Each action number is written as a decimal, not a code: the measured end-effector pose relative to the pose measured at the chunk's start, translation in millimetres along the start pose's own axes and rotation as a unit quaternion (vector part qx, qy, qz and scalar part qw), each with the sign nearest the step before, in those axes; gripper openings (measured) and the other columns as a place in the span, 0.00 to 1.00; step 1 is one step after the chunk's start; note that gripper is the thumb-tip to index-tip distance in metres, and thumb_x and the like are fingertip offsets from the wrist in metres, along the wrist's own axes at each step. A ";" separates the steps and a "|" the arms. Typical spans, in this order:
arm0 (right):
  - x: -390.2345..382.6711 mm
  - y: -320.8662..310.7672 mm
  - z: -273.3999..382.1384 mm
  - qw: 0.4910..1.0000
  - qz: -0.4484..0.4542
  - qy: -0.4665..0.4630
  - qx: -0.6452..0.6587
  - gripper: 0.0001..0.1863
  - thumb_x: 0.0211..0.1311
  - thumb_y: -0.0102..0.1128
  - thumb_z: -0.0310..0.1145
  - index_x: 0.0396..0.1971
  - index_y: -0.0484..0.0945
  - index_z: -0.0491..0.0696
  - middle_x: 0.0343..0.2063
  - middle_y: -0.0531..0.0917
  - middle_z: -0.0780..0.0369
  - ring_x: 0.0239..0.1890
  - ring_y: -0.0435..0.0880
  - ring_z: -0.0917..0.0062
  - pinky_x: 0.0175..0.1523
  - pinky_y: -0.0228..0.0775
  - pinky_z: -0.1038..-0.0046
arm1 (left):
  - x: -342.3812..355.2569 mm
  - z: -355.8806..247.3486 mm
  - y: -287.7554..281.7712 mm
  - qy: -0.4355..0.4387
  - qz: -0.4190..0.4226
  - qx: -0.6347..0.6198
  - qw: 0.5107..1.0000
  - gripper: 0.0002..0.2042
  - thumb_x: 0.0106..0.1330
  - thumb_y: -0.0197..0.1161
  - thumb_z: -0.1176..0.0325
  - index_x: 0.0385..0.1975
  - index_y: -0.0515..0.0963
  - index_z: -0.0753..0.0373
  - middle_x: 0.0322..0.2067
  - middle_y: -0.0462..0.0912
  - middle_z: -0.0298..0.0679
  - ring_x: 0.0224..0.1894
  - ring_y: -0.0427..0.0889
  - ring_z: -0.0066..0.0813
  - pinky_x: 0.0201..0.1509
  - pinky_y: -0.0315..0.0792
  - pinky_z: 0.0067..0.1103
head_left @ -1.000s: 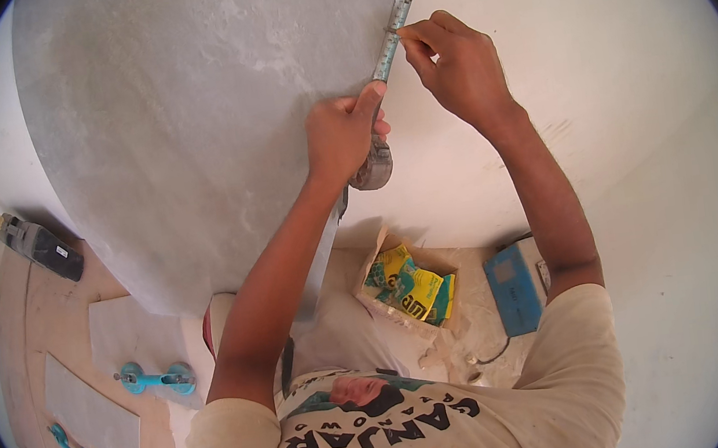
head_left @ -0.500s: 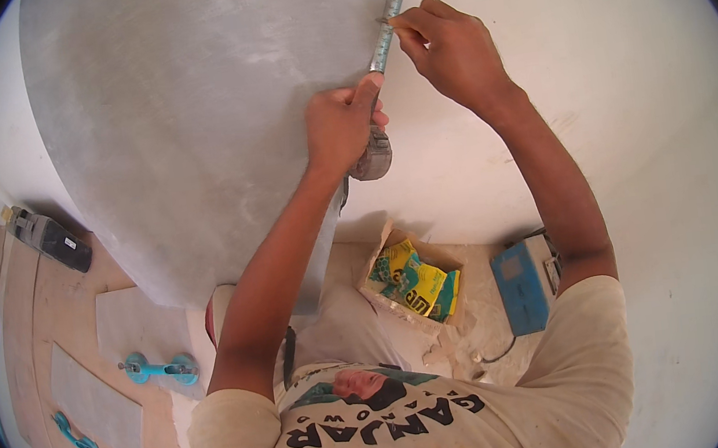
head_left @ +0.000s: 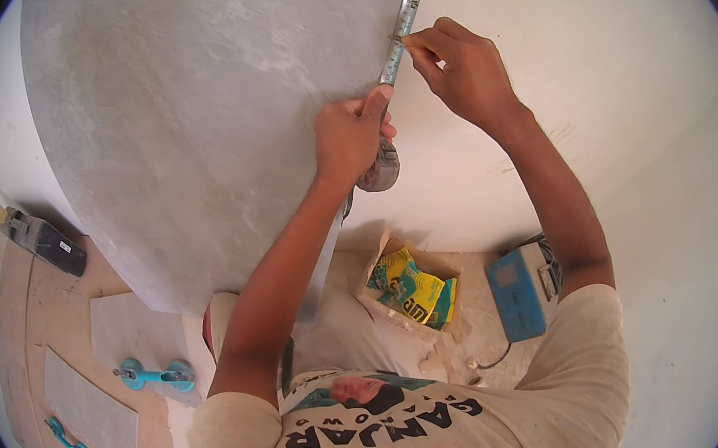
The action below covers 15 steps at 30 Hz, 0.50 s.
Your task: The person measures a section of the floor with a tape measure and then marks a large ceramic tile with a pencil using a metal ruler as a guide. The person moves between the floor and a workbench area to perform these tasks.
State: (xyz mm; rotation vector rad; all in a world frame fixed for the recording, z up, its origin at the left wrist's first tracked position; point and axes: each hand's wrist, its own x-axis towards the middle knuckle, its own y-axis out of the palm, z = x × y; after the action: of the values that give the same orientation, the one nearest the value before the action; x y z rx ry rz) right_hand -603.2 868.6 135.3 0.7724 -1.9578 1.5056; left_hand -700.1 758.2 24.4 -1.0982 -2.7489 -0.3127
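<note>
A tape measure [head_left: 380,168] is gripped in my left hand [head_left: 351,141], its dark case hanging below my fingers. My left thumb presses on the pulled-out metal blade [head_left: 410,7], which runs up along the right edge of a large grey slab [head_left: 179,120]. My right hand [head_left: 467,70] is closed in a pinch at that blade, just above my left thumb. A thin dark tip shows between its fingertips and the blade; too little of it shows to name the thing.
On the floor stand an open cardboard box [head_left: 370,267] with yellow-green packets and a blue box-shaped device [head_left: 516,295]. Suction lifters [head_left: 155,375] rest by cut grey tiles [head_left: 87,401] at left. A dark, long tool [head_left: 47,242] lies farther back. A pale wall [head_left: 646,103] rises at right.
Both hands and the tape measure appear slightly lower and farther right in the view. My right fingertips stay pinched at the blade, and my left hand keeps its grip.
</note>
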 end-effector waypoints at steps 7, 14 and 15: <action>3.0 -4.7 1.7 0.998 -0.006 0.044 0.041 0.05 0.56 0.63 0.27 0.33 0.82 0.47 0.26 0.80 0.63 0.22 0.81 0.72 0.28 0.75 0.72 | 0.1 -3.5 -3.6 -0.008 0.005 0.015 1.000 0.25 0.65 0.64 0.50 0.20 0.79 0.71 0.16 0.80 0.40 0.19 0.79 0.22 0.25 0.73 0.19; 2.3 -9.7 5.3 0.998 -0.008 0.052 0.039 0.06 0.56 0.64 0.25 0.34 0.82 0.47 0.25 0.80 0.64 0.23 0.81 0.74 0.28 0.75 0.73 | -2.7 -3.2 0.4 -0.013 -0.007 0.021 1.000 0.23 0.65 0.63 0.52 0.21 0.80 0.70 0.16 0.81 0.39 0.19 0.79 0.20 0.26 0.73 0.19; 2.6 -10.8 5.9 0.997 -0.011 0.056 0.043 0.06 0.55 0.64 0.25 0.34 0.83 0.47 0.24 0.80 0.64 0.23 0.81 0.74 0.28 0.75 0.73 | -2.7 -2.7 0.3 -0.009 -0.008 0.023 1.000 0.23 0.65 0.63 0.52 0.21 0.80 0.70 0.16 0.81 0.39 0.19 0.79 0.20 0.26 0.73 0.19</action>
State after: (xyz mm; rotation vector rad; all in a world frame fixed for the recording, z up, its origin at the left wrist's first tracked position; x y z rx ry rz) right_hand -597.7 860.4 143.0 0.7253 -1.8081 1.5935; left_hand -697.7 755.8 26.4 -1.0725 -2.7667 -0.2422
